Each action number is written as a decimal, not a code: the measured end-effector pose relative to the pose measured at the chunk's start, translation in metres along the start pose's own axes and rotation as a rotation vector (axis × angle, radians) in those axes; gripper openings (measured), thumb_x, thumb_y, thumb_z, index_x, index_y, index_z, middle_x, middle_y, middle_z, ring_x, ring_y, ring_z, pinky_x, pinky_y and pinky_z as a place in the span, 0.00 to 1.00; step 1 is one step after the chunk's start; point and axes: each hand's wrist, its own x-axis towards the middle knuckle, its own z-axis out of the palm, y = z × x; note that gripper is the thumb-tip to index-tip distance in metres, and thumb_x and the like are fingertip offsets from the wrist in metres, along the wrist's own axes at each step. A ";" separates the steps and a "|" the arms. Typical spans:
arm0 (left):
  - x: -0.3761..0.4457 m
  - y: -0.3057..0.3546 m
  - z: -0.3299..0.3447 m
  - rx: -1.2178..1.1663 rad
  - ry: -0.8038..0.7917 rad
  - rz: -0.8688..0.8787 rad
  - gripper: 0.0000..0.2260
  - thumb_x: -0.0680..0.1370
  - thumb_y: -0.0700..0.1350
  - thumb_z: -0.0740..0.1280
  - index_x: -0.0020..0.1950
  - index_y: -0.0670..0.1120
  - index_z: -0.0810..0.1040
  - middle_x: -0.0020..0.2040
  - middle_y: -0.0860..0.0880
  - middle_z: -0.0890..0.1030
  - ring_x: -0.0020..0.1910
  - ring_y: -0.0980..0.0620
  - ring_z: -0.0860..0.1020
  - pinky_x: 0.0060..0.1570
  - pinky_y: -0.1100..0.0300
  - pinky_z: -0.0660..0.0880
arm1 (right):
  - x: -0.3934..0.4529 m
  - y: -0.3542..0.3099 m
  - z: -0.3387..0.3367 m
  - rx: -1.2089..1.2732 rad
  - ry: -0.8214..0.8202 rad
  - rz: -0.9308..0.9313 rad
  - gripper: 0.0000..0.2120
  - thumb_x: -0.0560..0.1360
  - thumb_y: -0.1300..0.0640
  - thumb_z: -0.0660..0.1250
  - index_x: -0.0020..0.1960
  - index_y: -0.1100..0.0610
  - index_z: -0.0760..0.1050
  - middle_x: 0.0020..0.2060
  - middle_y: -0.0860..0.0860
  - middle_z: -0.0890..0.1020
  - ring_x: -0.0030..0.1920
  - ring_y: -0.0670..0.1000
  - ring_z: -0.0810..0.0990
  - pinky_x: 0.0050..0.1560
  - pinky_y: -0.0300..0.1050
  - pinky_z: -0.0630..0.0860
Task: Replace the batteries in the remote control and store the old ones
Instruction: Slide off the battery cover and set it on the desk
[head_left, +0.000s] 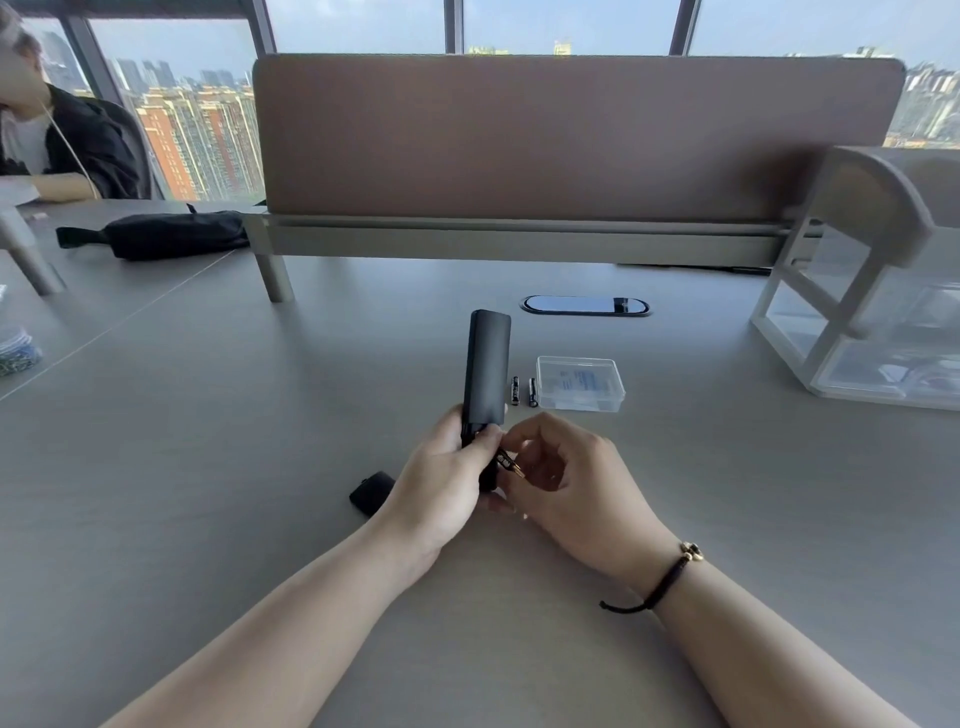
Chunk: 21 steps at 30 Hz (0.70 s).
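Note:
My left hand (449, 467) grips the lower end of a black remote control (487, 371), held upright with its back toward me. My right hand (563, 470) pinches a small black-and-gold battery (508, 461) at the remote's open battery bay. The black battery cover (370, 492) lies on the table just left of my left hand. Two more small batteries (523, 391) lie side by side on the table right of the remote. Beside them sits a clear lidded plastic box (579, 383), shut, with a blue-and-white label showing through.
A grey desk (208, 467) stretches around my hands. A brown divider panel (571, 135) closes the back. A white drawer rack (857, 322) stands at right, a black pouch (171, 236) at back left. An oval cable port (586, 305) lies behind the remote. A person sits far left.

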 end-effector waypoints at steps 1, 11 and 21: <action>-0.001 0.000 0.000 -0.002 -0.013 0.002 0.08 0.83 0.41 0.60 0.58 0.46 0.77 0.39 0.53 0.83 0.30 0.55 0.77 0.29 0.58 0.76 | 0.000 0.000 0.000 -0.009 -0.008 0.000 0.11 0.69 0.57 0.75 0.45 0.46 0.77 0.32 0.50 0.83 0.30 0.46 0.77 0.33 0.40 0.74; 0.009 0.000 -0.012 0.032 0.300 0.108 0.06 0.83 0.42 0.60 0.50 0.48 0.75 0.44 0.46 0.82 0.31 0.50 0.76 0.25 0.57 0.66 | -0.006 -0.003 -0.004 -0.435 -0.195 -0.022 0.14 0.71 0.52 0.63 0.55 0.42 0.69 0.25 0.45 0.74 0.32 0.48 0.74 0.37 0.46 0.72; 0.005 0.005 -0.007 -0.239 0.213 -0.047 0.17 0.83 0.53 0.58 0.58 0.40 0.75 0.36 0.45 0.77 0.26 0.50 0.74 0.22 0.60 0.63 | -0.005 -0.005 -0.007 -0.353 -0.125 -0.023 0.12 0.71 0.44 0.67 0.54 0.41 0.72 0.26 0.45 0.76 0.30 0.45 0.74 0.36 0.46 0.74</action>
